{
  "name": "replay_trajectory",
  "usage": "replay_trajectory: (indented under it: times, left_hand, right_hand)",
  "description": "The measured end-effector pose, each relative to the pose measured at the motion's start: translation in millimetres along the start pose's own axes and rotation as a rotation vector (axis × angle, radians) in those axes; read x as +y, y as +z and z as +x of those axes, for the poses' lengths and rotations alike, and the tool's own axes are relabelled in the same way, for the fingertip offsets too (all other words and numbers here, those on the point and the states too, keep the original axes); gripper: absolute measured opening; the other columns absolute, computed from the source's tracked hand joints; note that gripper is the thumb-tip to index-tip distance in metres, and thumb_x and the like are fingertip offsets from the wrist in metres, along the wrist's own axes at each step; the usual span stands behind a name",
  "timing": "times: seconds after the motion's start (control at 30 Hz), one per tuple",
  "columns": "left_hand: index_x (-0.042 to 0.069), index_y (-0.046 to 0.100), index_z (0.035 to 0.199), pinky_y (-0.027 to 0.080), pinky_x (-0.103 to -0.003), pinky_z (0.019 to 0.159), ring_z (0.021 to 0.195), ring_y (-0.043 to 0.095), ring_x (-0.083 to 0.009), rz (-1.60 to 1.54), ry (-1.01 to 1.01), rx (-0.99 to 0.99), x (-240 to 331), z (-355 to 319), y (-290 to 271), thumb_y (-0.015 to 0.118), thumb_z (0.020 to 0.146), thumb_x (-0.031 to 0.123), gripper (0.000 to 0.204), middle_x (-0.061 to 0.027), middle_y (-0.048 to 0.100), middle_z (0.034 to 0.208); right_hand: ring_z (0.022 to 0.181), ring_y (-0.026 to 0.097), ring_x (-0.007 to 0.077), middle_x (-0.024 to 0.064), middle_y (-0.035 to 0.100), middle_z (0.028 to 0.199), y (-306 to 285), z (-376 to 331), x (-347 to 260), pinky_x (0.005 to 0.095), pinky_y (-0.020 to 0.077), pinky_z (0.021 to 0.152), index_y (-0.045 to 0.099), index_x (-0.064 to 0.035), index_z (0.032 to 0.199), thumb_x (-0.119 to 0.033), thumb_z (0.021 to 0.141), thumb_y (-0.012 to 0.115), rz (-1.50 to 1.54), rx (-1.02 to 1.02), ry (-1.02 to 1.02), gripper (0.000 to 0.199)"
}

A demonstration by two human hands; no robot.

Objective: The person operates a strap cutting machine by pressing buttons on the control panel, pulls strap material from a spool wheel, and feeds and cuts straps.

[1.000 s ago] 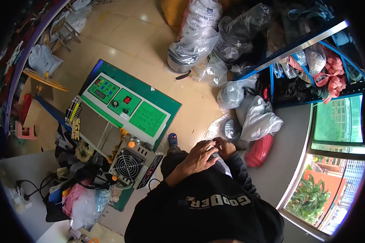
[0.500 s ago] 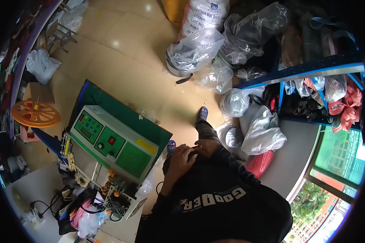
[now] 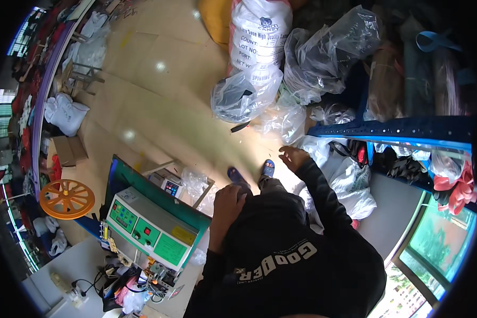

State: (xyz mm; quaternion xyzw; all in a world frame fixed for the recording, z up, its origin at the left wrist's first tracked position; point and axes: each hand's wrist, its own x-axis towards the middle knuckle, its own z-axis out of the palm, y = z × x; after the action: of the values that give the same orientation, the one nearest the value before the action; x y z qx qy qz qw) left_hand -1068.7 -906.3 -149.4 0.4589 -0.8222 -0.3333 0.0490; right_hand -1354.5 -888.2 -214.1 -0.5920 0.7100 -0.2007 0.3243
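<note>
My left hand rests against my dark clothing near my thigh, fingers loosely curled, with nothing visible in it. My right hand reaches forward with fingers spread, just above a clear plastic bag on the floor by the blue shelf; it holds nothing. My blue sandals show below between the hands. A green and white machine with a control panel stands to my left.
Several large plastic bags and a white sack crowd the floor ahead. An orange spool wheel lies at left, near a cardboard box. Cables and a power strip sit on the white bench. A window is at right.
My hands, together at my lap before, have separated: the right one now stretches out toward the bags by the shelf. The view has shifted as I stood and turned.
</note>
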Motion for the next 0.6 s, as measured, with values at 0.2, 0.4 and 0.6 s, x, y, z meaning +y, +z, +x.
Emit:
replay_trajectory:
  times: [0.2, 0.4, 0.6]
  left_hand:
    - [0.003, 0.056, 0.097, 0.043, -0.043, 0.076, 0.086, 0.056, -0.0330, -0.097, 0.096, 0.012, -25.4, 74.0, -2.6, 0.061, 0.077, 0.024, 0.030, -0.0154, 0.057, 0.089]
    - [0.002, 0.057, 0.095, 0.045, -0.042, 0.075, 0.087, 0.056, -0.0325, -0.197, 0.144, 0.063, -56.2, 158.0, -44.5, 0.063, 0.076, 0.022, 0.028, -0.0148, 0.058, 0.090]
    - [0.003, 0.057, 0.099, 0.045, -0.042, 0.071, 0.080, 0.058, -0.0306, -0.254, 0.151, 0.080, -90.3, 211.4, -69.1, 0.059, 0.080, 0.027, 0.030, -0.0156, 0.058, 0.091]
  right_hand:
    - [0.076, 0.061, 0.0274, 0.0123, 0.062, 0.080, 11.9, 42.0, -14.1, 0.0370, 0.0479, 0.066, 0.058, -0.0075, 0.094, -0.022, 0.082, 0.057, 0.073, 0.017, -0.046, 0.019]
    - [0.086, 0.059, 0.0289, 0.0134, 0.061, 0.089, 29.1, 68.5, -19.5, 0.0374, 0.0471, 0.076, 0.059, -0.0060, 0.098, -0.023, 0.081, 0.057, 0.013, 0.005, 0.059, 0.024]
    - [0.092, 0.057, 0.0301, 0.0136, 0.060, 0.096, 9.7, 117.2, -13.8, 0.0382, 0.0448, 0.082, 0.059, -0.0059, 0.099, -0.019, 0.078, 0.058, -0.118, 0.033, 0.105, 0.025]
